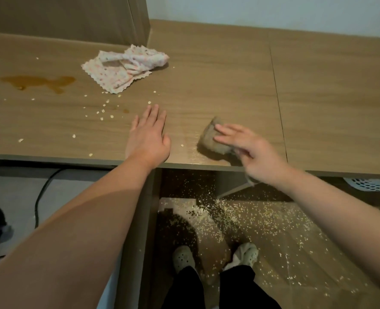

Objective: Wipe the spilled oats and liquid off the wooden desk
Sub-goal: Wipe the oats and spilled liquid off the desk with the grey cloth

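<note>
- Wooden table [207, 70]: the right section looks wiped, while the left half carries the remaining mess. Judging by that, the job is roughly half done.
- Floor [296, 230] under the table edge: covered in scattered flakes, likely swept off the top. That's outside the task sentence.
- Patterned cloth [122, 68]: crumpled at the back of the table, nobody touching it. It sits just beside the spill, so it's probably parked there for the wet part.
- Brown liquid puddle [37, 82]: far left on the table, well apart from both hands and not yet wiped.
- Left hand [149, 132]: flat on the table near the front edge, fingers straight and together, holding nothing. It looks like a brace for leaning in.
- Right hand [251, 148]: blurred, with straight fingers laid on top of the rag and pressing it down. The thumb isn't visible.
- Grey-brown rag [209, 134]: bunched at the front edge right of the left hand, and a bit trails below the palm.
- Oats [102, 111]: loose flakes between the puddle and the left hand, with a few at the front edge.
- Next move, my read: run the rag leftward through the flakes, then on to the puddle.
</note>
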A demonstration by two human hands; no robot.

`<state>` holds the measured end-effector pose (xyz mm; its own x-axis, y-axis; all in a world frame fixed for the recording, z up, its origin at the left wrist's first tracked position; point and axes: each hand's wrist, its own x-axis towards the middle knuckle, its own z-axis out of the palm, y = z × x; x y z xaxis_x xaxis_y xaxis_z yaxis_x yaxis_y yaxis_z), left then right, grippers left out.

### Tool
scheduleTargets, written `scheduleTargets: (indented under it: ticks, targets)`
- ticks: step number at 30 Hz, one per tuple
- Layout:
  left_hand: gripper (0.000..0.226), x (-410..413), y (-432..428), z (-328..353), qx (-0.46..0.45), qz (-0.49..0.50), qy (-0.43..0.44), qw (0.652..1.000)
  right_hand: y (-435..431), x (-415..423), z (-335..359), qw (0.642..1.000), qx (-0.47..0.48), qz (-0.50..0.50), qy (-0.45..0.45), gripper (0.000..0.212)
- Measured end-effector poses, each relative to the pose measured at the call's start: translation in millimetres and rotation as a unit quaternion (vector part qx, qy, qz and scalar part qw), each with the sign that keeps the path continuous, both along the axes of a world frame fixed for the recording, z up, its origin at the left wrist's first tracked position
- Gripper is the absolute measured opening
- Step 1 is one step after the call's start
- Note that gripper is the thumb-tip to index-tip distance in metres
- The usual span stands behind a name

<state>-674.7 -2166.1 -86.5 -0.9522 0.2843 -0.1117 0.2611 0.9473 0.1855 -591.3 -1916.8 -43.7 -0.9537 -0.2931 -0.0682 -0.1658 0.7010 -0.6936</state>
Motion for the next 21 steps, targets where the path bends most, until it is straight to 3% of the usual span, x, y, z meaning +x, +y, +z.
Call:
scheduleTargets:
  ticks: [5, 8, 10, 16, 18, 21]
  targets:
    - [0.060, 0, 0, 0, -0.009, -0.003, 0.007, 1.000, 45, -46, -18, 0.982, 0.108, -0.152, 0.000, 0.059]
    - [0.060, 0, 0, -1, -0.011, -0.002, 0.010, 1.000, 29, -40, -41, 0.957, 0.205, -0.196, 0.050, 0.051]
    - [0.061, -1, 0, -2, -0.009, -0.002, 0.009, 1.000, 2, -27, -45, 0.955, 0.202, -0.208, 0.068, 0.048]
    - [0.064, -3, -2, -2, -0.032, -0.015, 0.000, 0.999, -35, 34, -48, 0.982, 0.125, 0.082, 0.117, 0.065]
    - [0.064, -3, -2, -3, -0.029, -0.014, -0.001, 0.999, -27, 24, -31, 0.987, 0.080, 0.018, 0.136, 0.058]
    - [0.064, -3, -3, -4, -0.042, -0.023, 0.001, 0.999, -10, -30, -16, 0.968, 0.074, -0.200, 0.129, 0.052]
